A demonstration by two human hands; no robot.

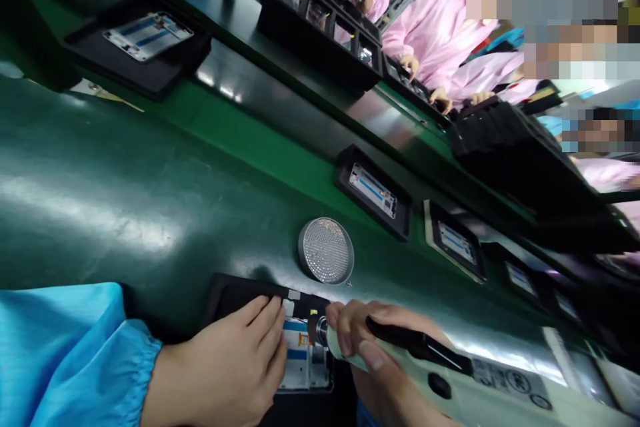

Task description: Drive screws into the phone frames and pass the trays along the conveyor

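Note:
My right hand [370, 347] is wrapped round a pale green electric screwdriver [480, 380] with a black lever. The tip of the screwdriver points at a silver phone frame [300, 380] with blue strips, which lies on a black tray [230, 290]. My left hand [225, 367], fingers pressed together, holds the left part of that phone frame and covers some of it. Just beyond the tray stands a round grey dish [326, 252] with a perforated plate and small screws in it. The contact point of the bit is hidden.
Other phone frames lie in black trays [405, 227] along a belt [280, 100] beyond the green table [125, 193]. A black compartment box [310, 47] and a stack of black trays [540, 167] stand behind. Co-workers in pink sleeves [440, 27] work across the line.

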